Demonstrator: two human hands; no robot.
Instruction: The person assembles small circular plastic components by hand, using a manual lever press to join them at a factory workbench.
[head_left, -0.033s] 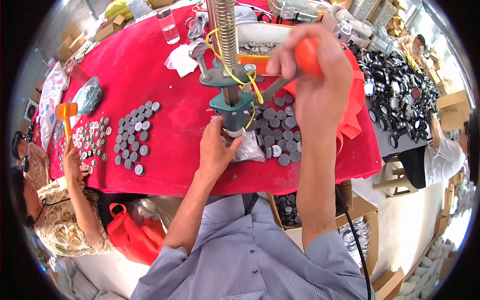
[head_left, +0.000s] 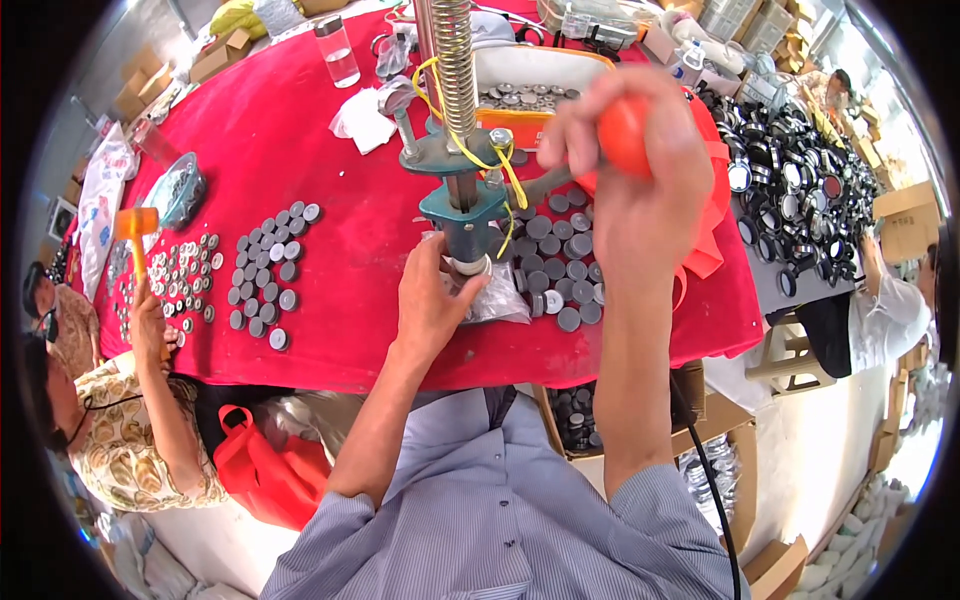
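A green hand press with a tall coil spring stands in front of me on the red-covered table. My right hand is raised to its right, closed round the red ball knob of the press lever. Low at the press, my left hand has its thumb and fingers round a small white-rimmed round piece beneath the ram; the ram hides most of that piece. A clear plastic bag lies beside it. Grey round caps are spread to the right, and more grey caps lie to the left.
At left, a person's hand holds an orange mallet near small white-and-metal pieces. Behind the press sits an orange-and-white box of metal discs. Black round parts are heaped at right. An open carton stands below the table edge.
My right hand has come slightly down and to the right with the knob. The other person's mallet has shifted a little. My left hand stays put.
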